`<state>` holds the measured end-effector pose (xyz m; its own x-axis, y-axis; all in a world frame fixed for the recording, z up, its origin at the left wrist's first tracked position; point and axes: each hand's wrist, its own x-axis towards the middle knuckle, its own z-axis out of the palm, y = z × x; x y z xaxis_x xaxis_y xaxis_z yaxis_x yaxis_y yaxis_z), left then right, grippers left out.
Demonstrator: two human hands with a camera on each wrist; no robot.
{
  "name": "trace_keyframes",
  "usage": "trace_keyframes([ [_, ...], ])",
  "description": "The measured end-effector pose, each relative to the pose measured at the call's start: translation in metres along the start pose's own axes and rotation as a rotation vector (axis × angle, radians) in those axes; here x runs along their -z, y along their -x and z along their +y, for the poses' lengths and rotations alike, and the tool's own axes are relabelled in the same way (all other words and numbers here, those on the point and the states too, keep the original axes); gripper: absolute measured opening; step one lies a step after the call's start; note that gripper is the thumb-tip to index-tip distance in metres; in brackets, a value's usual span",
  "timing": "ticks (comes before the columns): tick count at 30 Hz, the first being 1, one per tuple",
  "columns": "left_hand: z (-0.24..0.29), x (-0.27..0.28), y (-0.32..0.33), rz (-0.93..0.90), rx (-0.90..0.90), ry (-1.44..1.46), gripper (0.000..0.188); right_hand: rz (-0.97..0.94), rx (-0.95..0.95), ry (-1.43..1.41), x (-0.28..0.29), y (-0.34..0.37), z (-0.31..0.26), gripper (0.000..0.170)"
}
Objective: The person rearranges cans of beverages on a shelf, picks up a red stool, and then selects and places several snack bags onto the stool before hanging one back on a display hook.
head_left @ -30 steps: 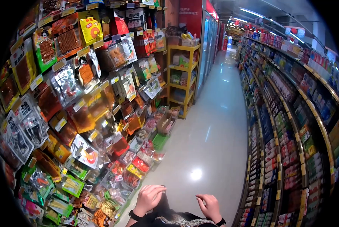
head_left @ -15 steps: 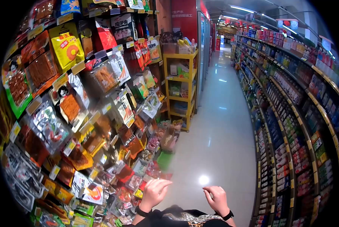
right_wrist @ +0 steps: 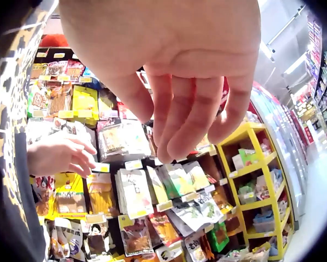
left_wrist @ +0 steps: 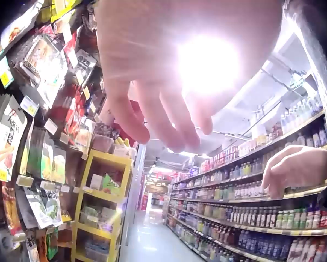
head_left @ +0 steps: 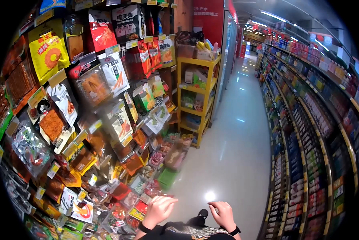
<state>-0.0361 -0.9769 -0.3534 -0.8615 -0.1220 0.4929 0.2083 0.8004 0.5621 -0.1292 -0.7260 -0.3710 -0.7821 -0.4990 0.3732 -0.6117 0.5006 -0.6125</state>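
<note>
Both empty, loosely relaxed: bare left hand (head_left: pixel 160 209) nearest colourful plastic snack packets (head_left: pixel 139 208), bare right hand (head_left: pixel 222 214) over shiny pale floor (head_left: pixel 227 160).

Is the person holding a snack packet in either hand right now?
No, the left hand and the right hand both have loosely bent fingers with nothing in them.

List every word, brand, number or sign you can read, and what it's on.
"大面筋": white plastic packet picturing orange sticks.
"魔芋爽": black-and-white plastic packet.
"霸王", rest unclear: bright yellow plastic packet.
"生产水", "自然的搬运工": flat red panel; line beginnings not visible.
Too small or blurred: yellow-and-white rectangular price tags, coloured bottles, remaining packets.
</note>
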Motion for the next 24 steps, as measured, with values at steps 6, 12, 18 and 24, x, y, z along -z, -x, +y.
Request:
trace_keyframes([
  [6, 0.017, -0.055, -0.091, 0.066, -0.017, 0.069, 0.014, 0.049, 0.110, 0.016, 0.046, -0.084, 0.062, 0.006],
  [12, 0.030, -0.116, -0.157, 0.025, -0.072, 0.061, 0.015, 0.038, 0.081, 0.063, 0.085, -0.123, 0.125, 0.006],
  [18, 0.020, -0.149, -0.193, -0.036, -0.035, 0.068, 0.014, 0.001, 0.030, 0.013, 0.078, -0.138, 0.171, 0.007],
  [24, -0.011, -0.169, -0.239, -0.054, -0.018, 0.077, 0.014, -0.077, -0.005, -0.040, 0.066, -0.183, 0.186, 0.007],
])
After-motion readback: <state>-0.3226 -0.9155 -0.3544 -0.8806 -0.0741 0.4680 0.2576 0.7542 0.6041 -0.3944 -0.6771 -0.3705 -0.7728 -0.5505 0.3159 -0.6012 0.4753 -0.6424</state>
